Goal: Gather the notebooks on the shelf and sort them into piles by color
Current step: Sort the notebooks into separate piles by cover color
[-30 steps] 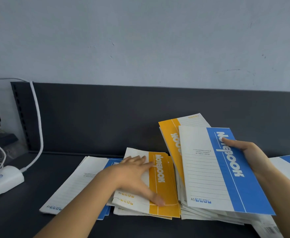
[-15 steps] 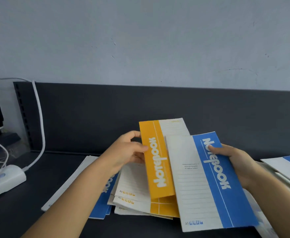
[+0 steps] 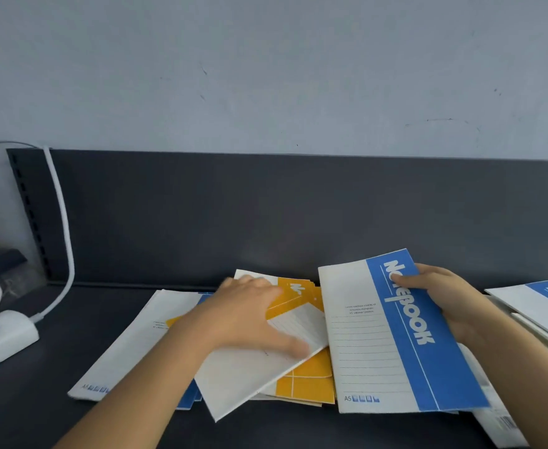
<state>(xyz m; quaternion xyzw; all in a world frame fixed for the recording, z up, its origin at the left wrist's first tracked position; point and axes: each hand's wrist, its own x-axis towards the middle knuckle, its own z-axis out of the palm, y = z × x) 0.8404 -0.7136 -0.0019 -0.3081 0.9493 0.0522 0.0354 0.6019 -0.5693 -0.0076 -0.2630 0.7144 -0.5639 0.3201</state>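
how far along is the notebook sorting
Done: a yellow paper notebook pile sits centre, a blue pile left of it. In hand: the left hand presses a tilted yellow notebook onto the yellow pile; the right hand grips a blue paper notebook. Left: loose notebooks at the right edge.

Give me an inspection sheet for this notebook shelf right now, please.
Surface: dark shelf, notebooks spread across it.
Job's things: yellow notebook tilted on yellow pile; blue notebook in hand; left blue pile; right blue notebooks at frame edge.
Clutter: nothing seen.
Hands: left hand flat on yellow notebook; right hand grips blue notebook.
Cables: white cable to white power strip.
Surroundings: dark back panel, pale wall.
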